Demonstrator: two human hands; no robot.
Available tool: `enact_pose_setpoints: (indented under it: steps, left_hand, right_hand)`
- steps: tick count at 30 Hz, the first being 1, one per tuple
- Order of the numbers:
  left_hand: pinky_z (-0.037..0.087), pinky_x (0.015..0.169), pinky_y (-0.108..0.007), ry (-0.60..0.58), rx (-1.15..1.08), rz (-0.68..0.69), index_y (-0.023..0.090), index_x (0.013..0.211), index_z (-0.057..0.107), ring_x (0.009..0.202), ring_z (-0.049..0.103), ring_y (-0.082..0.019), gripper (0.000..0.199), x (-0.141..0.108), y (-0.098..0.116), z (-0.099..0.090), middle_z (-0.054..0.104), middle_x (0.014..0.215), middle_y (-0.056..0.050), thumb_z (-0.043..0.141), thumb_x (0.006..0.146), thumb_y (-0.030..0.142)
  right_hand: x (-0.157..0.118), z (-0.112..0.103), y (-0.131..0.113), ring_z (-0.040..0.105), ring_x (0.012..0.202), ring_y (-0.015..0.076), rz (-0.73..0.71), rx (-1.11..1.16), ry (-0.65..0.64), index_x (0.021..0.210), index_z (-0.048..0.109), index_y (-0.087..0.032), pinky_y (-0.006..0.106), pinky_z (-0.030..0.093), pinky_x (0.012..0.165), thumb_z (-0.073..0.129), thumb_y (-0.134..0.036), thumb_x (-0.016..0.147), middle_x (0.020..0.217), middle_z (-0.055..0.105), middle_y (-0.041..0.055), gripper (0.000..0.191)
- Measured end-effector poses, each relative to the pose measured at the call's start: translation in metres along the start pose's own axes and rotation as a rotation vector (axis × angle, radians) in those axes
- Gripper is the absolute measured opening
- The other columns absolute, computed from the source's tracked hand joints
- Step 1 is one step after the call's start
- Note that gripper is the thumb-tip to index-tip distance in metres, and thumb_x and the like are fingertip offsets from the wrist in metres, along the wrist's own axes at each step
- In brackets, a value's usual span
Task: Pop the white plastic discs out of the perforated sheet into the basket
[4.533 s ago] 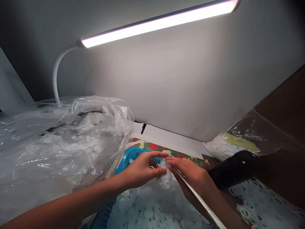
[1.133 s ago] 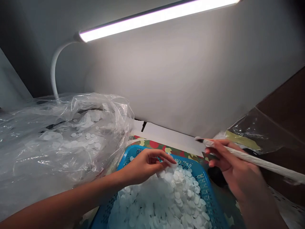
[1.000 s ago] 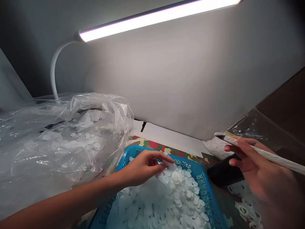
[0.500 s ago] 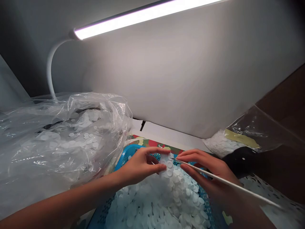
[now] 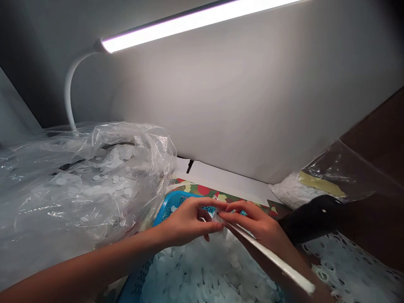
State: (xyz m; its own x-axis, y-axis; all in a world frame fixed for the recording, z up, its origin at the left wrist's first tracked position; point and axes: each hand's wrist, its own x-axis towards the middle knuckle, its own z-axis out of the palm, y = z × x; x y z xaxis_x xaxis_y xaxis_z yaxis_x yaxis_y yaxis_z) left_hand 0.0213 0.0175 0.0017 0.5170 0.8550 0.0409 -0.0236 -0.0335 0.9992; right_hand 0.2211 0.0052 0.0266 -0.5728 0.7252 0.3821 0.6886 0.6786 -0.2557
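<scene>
My left hand [image 5: 189, 222] pinches a small translucent sheet [image 5: 216, 217] between thumb and index finger. Only a sliver of that sheet shows between my fingers. My right hand [image 5: 263, 223] closes round a long, thin white tool [image 5: 277, 257] that slants down to the right. Its tip is hidden among the fingers, and my two hands meet at the sheet. Below them, a blue perforated basket [image 5: 162, 207] holds a heap of small white discs [image 5: 195, 269].
A large clear plastic bag [image 5: 59, 206] with white discs covers the left side. Behind it rises a white lamp [image 5: 74, 84]. At right lie a smaller filled bag [image 5: 292, 190], a black rounded object [image 5: 312, 216] and white sheets with holes [image 5: 356, 265]. A pale wall [image 5: 214, 118] stands behind.
My right hand has moved left, up to my left fingers, and the white tool has turned more steeply. The discs on the sheet, visible before, are now covered by my fingers.
</scene>
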Motion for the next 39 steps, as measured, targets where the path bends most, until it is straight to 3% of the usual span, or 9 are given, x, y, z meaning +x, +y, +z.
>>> enact_pose_setpoints:
  steps: [5,8,18,25,27,30,32,36,39]
  left_hand:
    - [0.051,0.043,-0.017,0.037,-0.015,0.012,0.024,0.12,0.063,0.067,0.056,-0.01,0.045,0.0,-0.001,0.001,0.063,0.11,-0.008,0.069,0.076,0.022]
    - [0.05,0.038,-0.015,0.06,-0.024,-0.001,0.025,0.125,0.059,0.07,0.057,-0.011,0.051,0.0,-0.001,0.001,0.059,0.119,-0.009,0.071,0.075,0.024]
    - [0.049,0.039,-0.013,0.066,-0.034,-0.034,0.024,0.126,0.058,0.062,0.054,-0.006,0.052,-0.002,0.009,0.003,0.056,0.125,-0.011,0.07,0.075,0.021]
    - [0.051,0.038,-0.015,0.071,-0.043,0.008,0.026,0.124,0.059,0.071,0.057,-0.01,0.051,-0.002,0.004,0.002,0.049,0.137,-0.01,0.069,0.074,0.02]
    - [0.051,0.038,-0.015,0.055,-0.034,-0.04,0.025,0.126,0.058,0.068,0.057,-0.01,0.055,-0.001,0.001,0.0,0.051,0.135,-0.011,0.07,0.073,0.02]
    - [0.052,0.04,-0.017,0.04,-0.032,-0.102,0.024,0.127,0.057,0.064,0.057,-0.008,0.058,0.0,-0.003,-0.002,0.051,0.136,-0.012,0.072,0.071,0.02]
    - [0.053,0.042,-0.018,0.055,-0.042,-0.088,0.023,0.126,0.058,0.065,0.057,-0.009,0.057,0.001,-0.005,-0.001,0.051,0.135,-0.013,0.073,0.071,0.02]
    - [0.053,0.043,-0.017,0.077,-0.043,-0.052,0.023,0.131,0.052,0.068,0.058,-0.011,0.063,0.0,-0.005,0.002,0.06,0.123,-0.013,0.072,0.071,0.02]
    - [0.052,0.042,-0.015,0.092,-0.024,-0.012,0.027,0.13,0.053,0.069,0.057,-0.009,0.06,-0.001,-0.002,0.004,0.054,0.132,-0.009,0.07,0.074,0.018]
  right_hand:
    - [0.004,-0.004,0.0,0.067,0.089,0.0177,-0.261,-0.111,0.138,0.105,0.068,-0.024,0.029,0.055,0.073,0.047,-0.016,0.093,0.102,0.073,0.0052,0.026]
    - [0.002,-0.005,0.003,0.066,0.09,0.0181,-0.278,-0.143,0.153,0.112,0.063,-0.021,0.03,0.055,0.075,0.05,-0.012,0.091,0.106,0.072,0.0059,0.026]
    - [0.0,-0.006,-0.002,0.063,0.087,0.0152,-0.105,0.011,0.325,0.109,0.063,-0.027,0.027,0.052,0.074,0.053,-0.015,0.089,0.102,0.071,0.0,0.025]
    - [0.0,-0.008,-0.01,0.065,0.082,0.0173,-0.021,0.04,0.399,0.105,0.065,-0.025,0.029,0.052,0.073,0.049,-0.019,0.092,0.1,0.071,0.0045,0.021]
    - [-0.002,-0.014,-0.012,0.067,0.078,0.018,0.074,-0.031,0.494,0.102,0.066,-0.024,0.028,0.053,0.071,0.05,-0.024,0.092,0.098,0.071,0.0047,0.019]
    - [-0.006,-0.029,-0.012,0.068,0.065,0.0173,0.359,-0.21,0.623,0.104,0.066,-0.025,0.027,0.053,0.059,0.052,-0.039,0.09,0.099,0.072,0.0036,0.023]
    - [-0.009,-0.039,-0.009,0.068,0.062,0.0166,0.428,-0.215,0.549,0.104,0.067,-0.028,0.026,0.053,0.057,0.053,-0.046,0.088,0.098,0.073,0.0012,0.028]
    - [-0.011,-0.044,0.001,0.071,0.084,0.0201,0.276,0.003,0.195,0.095,0.069,-0.029,0.027,0.055,0.071,0.052,-0.044,0.089,0.101,0.073,0.0005,0.023]
    - [-0.008,-0.039,0.007,0.067,0.098,0.0215,0.199,0.094,0.023,0.094,0.068,-0.028,0.031,0.054,0.082,0.052,-0.04,0.09,0.11,0.07,0.002,0.02]
